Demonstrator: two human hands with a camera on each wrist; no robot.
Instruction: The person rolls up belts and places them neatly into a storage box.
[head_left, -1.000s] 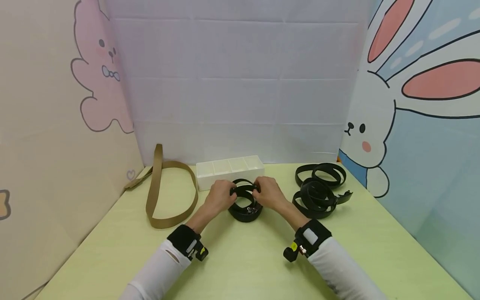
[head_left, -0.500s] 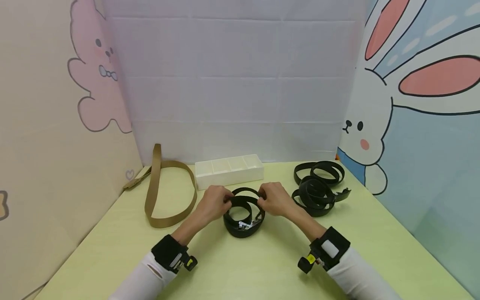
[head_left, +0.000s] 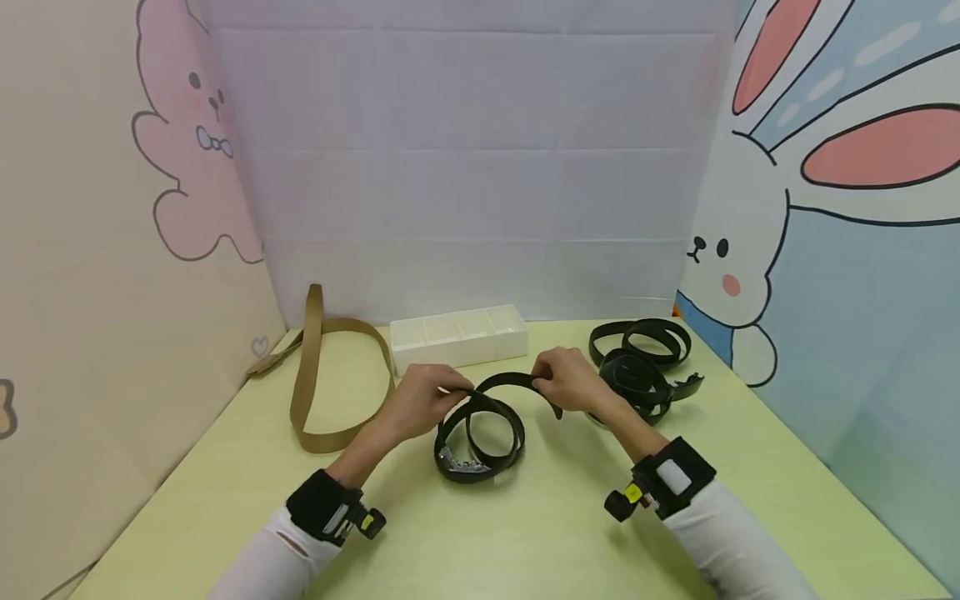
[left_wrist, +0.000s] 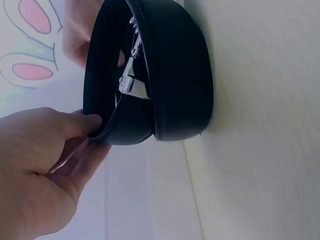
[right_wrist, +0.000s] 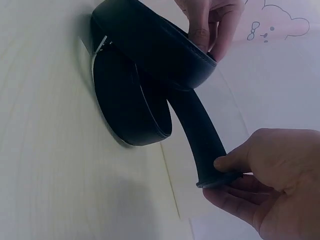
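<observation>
Hands: left hand [head_left: 420, 402] and right hand [head_left: 572, 382] both pinching black belt [head_left: 480, 433] | writing: none readable | surface: pale green table [head_left: 525, 533] beneath, cartoon rabbit walls.

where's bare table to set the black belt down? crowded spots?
Bare: the near table between the two sleeves, and the patch between the tan belt and the left hand. Crowded: far right, by the black belt pile; the white tray fills the far middle.
</observation>
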